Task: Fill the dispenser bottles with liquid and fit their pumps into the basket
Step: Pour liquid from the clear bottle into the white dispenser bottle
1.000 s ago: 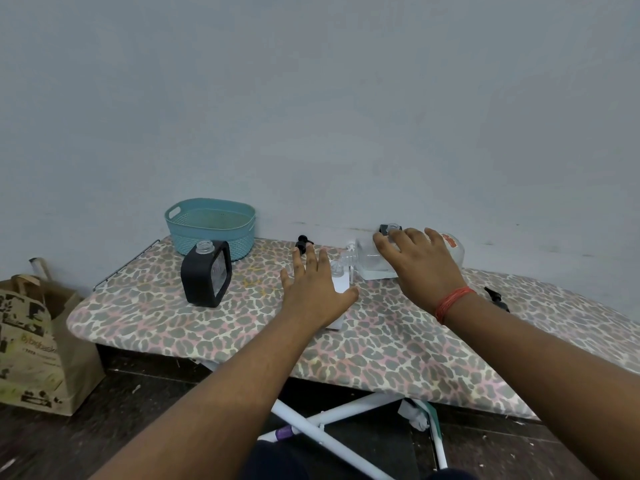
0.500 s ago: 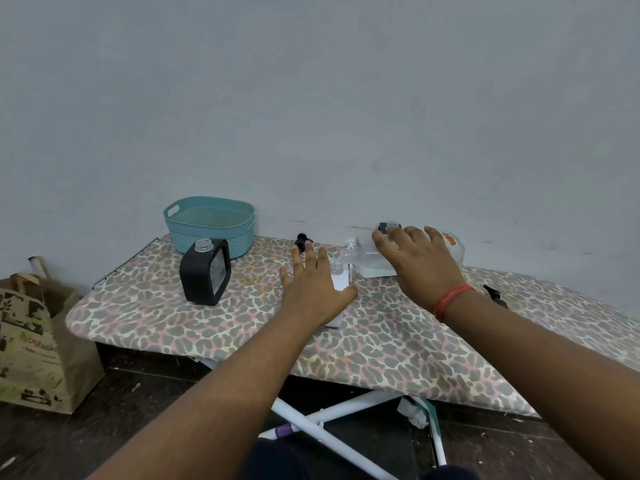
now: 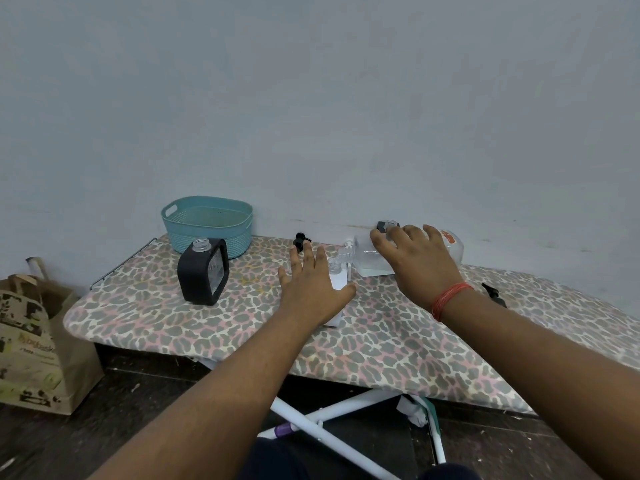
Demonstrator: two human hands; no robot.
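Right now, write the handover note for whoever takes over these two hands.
Left hand: open, fingers spread over the white bottle, no grip visible.
Right hand: open, reaching over the clear liquid container by the wall; I cannot tell if it touches it.
Black dispenser bottle: upright on the ironing board, uncapped, in front of the teal basket.
Black pumps lie loose: one beyond the left fingers, one right of the right wrist.
Done: nothing visibly in the basket, no pumps fitted.
Left: fill bottles, fit pumps, load basket.

Pale blue wall [image 3: 311, 98]; dark floor [image 3: 104, 427]; leopard-print ironing board [image 3: 381, 341] (white legs); paper bag [image 3: 31, 341].
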